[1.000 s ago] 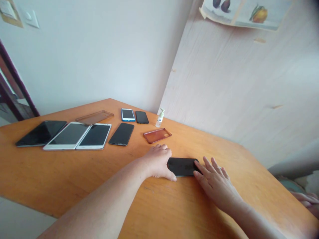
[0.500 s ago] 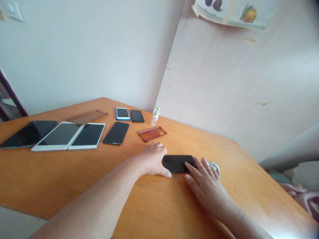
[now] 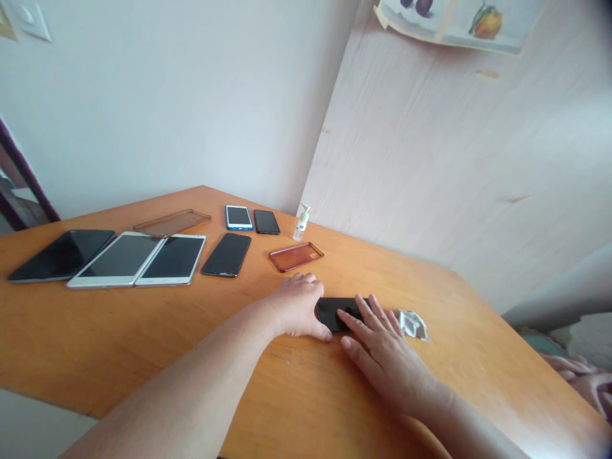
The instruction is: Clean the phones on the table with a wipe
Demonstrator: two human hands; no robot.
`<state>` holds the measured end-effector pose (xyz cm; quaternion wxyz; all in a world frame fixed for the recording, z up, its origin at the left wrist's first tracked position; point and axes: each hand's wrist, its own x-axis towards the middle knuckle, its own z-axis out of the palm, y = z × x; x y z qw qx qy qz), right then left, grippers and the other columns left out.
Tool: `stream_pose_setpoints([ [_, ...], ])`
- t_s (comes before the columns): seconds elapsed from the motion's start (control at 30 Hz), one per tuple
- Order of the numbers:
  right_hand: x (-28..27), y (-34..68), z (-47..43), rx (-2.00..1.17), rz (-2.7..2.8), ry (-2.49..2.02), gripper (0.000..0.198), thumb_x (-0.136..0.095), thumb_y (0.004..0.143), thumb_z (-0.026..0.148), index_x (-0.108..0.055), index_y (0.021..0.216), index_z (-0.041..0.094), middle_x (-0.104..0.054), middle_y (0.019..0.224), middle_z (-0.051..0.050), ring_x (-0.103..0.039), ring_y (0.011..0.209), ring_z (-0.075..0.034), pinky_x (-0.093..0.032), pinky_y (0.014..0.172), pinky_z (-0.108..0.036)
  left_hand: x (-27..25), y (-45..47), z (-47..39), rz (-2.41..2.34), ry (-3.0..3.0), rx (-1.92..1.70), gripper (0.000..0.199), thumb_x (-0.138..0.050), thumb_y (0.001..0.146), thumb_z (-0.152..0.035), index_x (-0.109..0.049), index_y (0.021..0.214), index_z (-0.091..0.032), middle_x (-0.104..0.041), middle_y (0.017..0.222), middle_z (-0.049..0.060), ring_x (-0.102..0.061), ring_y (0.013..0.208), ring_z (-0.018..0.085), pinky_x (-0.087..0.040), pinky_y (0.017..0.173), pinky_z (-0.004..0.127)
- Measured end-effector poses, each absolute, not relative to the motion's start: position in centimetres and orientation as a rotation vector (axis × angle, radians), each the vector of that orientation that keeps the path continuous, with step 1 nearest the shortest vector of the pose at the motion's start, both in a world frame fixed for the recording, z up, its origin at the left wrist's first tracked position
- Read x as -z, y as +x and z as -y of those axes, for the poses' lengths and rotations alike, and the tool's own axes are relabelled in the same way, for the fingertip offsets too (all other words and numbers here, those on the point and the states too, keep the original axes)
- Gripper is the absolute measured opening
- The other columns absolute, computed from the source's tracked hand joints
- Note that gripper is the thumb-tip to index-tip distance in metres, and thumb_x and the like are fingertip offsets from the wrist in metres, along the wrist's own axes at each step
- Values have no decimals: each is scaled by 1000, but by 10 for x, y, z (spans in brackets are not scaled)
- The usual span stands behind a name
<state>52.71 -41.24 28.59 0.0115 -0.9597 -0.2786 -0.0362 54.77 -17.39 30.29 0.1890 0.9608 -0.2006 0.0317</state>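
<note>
A black smartphone (image 3: 329, 317) lies screen up on the wooden table, its long side running left to right. My left hand (image 3: 297, 309) grips its left end between thumb and curled fingers. Spread out flat, my right hand (image 3: 389, 350) rests its fingertips on the screen and covers the phone's right part. Just beyond those fingers is a crumpled whitish cloth (image 3: 413, 325). A reddish see-through phone case (image 3: 296, 256) lies behind my left hand, with a small pump bottle (image 3: 301, 223) standing past it.
Left on the table (image 3: 268, 408) are a black tablet (image 3: 62, 255), two white tablets (image 3: 117, 258) side by side, and a black phone (image 3: 226, 255). Further back lie a clear brownish case (image 3: 173, 223), a blue-cased phone (image 3: 238, 217) and a small dark phone (image 3: 266, 222). Walls border the back.
My right hand has slid left across the screen, covering more of the phone and uncovering more of the cloth. My left hand keeps its grip. The view has shifted slightly.
</note>
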Motion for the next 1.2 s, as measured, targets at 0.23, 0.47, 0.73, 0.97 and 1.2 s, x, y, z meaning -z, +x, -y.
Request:
stream_pose_setpoints([
  [0.23,-288,544,396,143,645,-3062,54,-34,100,55,-47,147,29,-29,160,-13,-12,148,-40,-21,110,-70,-302,548,174,590,2693,-103,69,-78,53,-70,-63,99,-19,-60,106,10,-56,105,34,-47,85,38],
  [0.47,-291,521,396,12,975,-2896,46,-34,101,53,-42,146,44,-22,162,-2,-8,149,-37,-21,112,-69,-299,547,175,562,2699,-141,67,-75,55,-68,-63,100,-20,-60,106,10,-57,103,33,-48,84,39],
  [0.73,-281,526,450,212,660,-3040,48,-36,101,53,-50,143,35,-34,158,-9,-14,148,-39,-23,112,-68,-303,547,172,594,2697,-72,67,-78,56,-70,-62,99,-21,-60,110,9,-54,109,32,-47,87,37],
  [0.97,-286,519,454,251,748,-2922,46,-43,98,55,-58,137,37,-33,158,-6,-15,148,-37,-21,113,-68,-301,548,170,588,2677,-87,65,-82,53,-64,-62,99,-23,-59,109,7,-55,106,31,-47,87,37],
  [1.2,-290,531,505,393,311,-2547,41,-48,95,53,-70,118,28,-70,122,-6,-62,116,-27,-50,97,-40,-298,549,168,588,2652,-87,65,-84,52,-63,-62,100,-24,-58,107,6,-55,104,30,-46,87,36],
])
